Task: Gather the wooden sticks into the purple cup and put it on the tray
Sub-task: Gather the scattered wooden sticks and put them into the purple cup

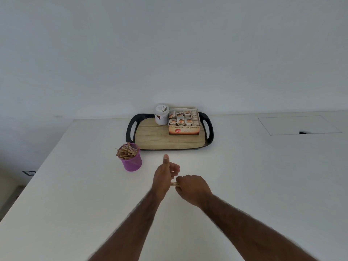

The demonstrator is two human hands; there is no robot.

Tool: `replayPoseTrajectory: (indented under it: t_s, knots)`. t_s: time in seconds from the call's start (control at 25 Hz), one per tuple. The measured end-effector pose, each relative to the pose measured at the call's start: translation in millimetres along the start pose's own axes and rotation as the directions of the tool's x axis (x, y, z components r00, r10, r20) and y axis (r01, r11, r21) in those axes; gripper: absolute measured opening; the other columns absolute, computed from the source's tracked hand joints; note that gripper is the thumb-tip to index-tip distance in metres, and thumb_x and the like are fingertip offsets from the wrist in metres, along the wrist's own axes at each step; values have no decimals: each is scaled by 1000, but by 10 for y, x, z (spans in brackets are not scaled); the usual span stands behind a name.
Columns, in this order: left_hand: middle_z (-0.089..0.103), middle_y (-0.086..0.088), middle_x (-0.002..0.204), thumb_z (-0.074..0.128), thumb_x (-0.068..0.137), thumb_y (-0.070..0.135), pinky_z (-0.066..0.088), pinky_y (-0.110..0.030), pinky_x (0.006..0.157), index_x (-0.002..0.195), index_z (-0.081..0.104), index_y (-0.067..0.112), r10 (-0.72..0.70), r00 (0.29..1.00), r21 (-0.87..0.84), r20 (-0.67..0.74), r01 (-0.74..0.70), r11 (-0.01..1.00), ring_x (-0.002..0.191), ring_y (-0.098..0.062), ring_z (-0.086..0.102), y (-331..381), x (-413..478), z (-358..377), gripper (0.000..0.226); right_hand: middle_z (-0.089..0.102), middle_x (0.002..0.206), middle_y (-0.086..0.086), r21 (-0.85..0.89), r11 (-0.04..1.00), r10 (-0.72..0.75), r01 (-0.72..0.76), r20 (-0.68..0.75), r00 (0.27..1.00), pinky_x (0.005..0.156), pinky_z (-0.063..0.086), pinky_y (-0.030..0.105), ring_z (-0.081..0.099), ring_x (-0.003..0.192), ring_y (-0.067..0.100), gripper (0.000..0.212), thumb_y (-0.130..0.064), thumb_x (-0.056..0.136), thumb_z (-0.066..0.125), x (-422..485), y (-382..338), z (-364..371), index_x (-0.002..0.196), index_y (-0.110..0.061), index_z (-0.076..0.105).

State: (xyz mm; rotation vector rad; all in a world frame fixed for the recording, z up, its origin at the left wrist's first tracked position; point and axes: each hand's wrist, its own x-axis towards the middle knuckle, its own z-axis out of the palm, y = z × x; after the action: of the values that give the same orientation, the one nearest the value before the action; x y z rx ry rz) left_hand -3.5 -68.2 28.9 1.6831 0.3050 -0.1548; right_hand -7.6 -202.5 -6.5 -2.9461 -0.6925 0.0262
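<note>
Head view: a white table (75, 185) is seen, its left edge running diagonally from the far wall down toward the near left corner, with the floor beyond it. Wide bare surface is left on the near left and on the whole right side.

One purple cup (132, 160) of mesh stands upright on the table, just beside the near left corner of the tray (165, 140) but apart from it; it is filled with a thick bunch of wooden sticks (126, 151) that lean out to the left.

Near the middle, the left hand (163, 174) is held edge-up with the thumb pointing away, its fingers (174, 168) curled around a few sticks. The right hand (194, 187) is clenched, pinching the other end of the same small bundle (174, 184), so both hands meet just above the table. The bundle's count cannot be told.

Farther back, one black-rimmed tray with a wood-look floor lies against the wall. One white jar (161, 114) and one open tea box (183, 122) occupy its far right part; the near and left floor is kept open.

At far right, one flush rectangular hatch (299, 125) is set into the table.
</note>
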Motion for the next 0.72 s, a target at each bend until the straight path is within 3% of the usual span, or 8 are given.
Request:
replayPoseTrajectory:
  t_s: [0.12, 0.24, 0.28, 0.36, 0.44, 0.48, 0.6, 0.72]
  knots:
    - [76, -10, 102, 17, 108, 50, 53, -44, 99, 101, 73, 3, 21, 999, -30, 33, -20, 999, 102, -27, 71, 71, 11, 32, 74, 62, 71, -1, 58, 997, 50, -50, -4, 999, 51, 31, 28, 46, 53, 18, 27, -36, 97, 43, 54, -29, -59, 75, -22, 49]
    - [74, -9, 114, 11, 104, 59, 47, -42, 104, 111, 71, 6, -20, 999, -317, 28, 27, 948, 114, -27, 66, 108, 77, -5, 80, 54, 63, -4, 338, 929, 141, -148, 45, 989, 53, 38, 30, 46, 54, 11, 37, -35, 101, 46, 157, 18, -295, 68, -19, 52]
    - [73, -12, 118, 11, 103, 63, 45, -43, 105, 115, 69, 6, -49, 998, -475, 41, 63, 878, 117, -28, 65, 98, 92, -14, 83, 47, 57, -6, 556, 808, 209, -196, 40, 977, 51, 35, 28, 41, 49, 8, 42, -34, 102, 49, 187, 40, -414, 62, -21, 51]
    - [70, -17, 126, 12, 100, 70, 44, -45, 106, 125, 64, 4, -105, 983, -703, 151, 181, 687, 122, -32, 62, 35, 61, 33, 88, 38, 51, -6, 931, 312, 409, -190, 49, 911, 43, 29, 24, 32, 43, 7, 47, -33, 102, 55, 238, 55, -642, 55, -25, 49]
    - [66, -21, 131, 15, 97, 75, 46, -47, 104, 131, 60, 2, -137, 953, -791, 269, 300, 533, 125, -36, 60, -36, -31, 170, 93, 34, 50, -1, 989, -143, 488, -41, 107, 866, 38, 24, 22, 27, 40, 11, 46, -32, 101, 57, 296, 27, -807, 58, -22, 45]
    - [65, -23, 132, 16, 96, 76, 47, -47, 103, 133, 59, 1, -142, 940, -817, 310, 340, 467, 125, -36, 61, -49, -73, 237, 94, 33, 51, 1, 966, -256, 498, 27, 108, 860, 37, 22, 21, 26, 40, 12, 46, -32, 101, 57, 326, -10, -856, 59, -19, 43]
    - [66, -22, 132, 19, 95, 76, 43, -45, 109, 131, 64, 1, -104, 921, -861, 376, 389, 329, 125, -34, 61, 43, -85, 309, 94, 42, 54, 7, 933, -351, 494, 81, 111, 863, 43, 37, 26, 38, 42, 16, 42, -29, 98, 64, 365, -156, -905, 61, -14, 49]
    - [72, -19, 118, 25, 98, 71, 55, -44, 95, 108, 78, 5, -89, 920, -877, 381, 391, 280, 109, -33, 70, 193, -33, 256, 85, 62, 65, 14, 974, -223, 531, 41, 86, 843, 67, 55, 40, 59, 62, 23, 35, -26, 91, 72, 330, -256, -807, 60, -14, 62]
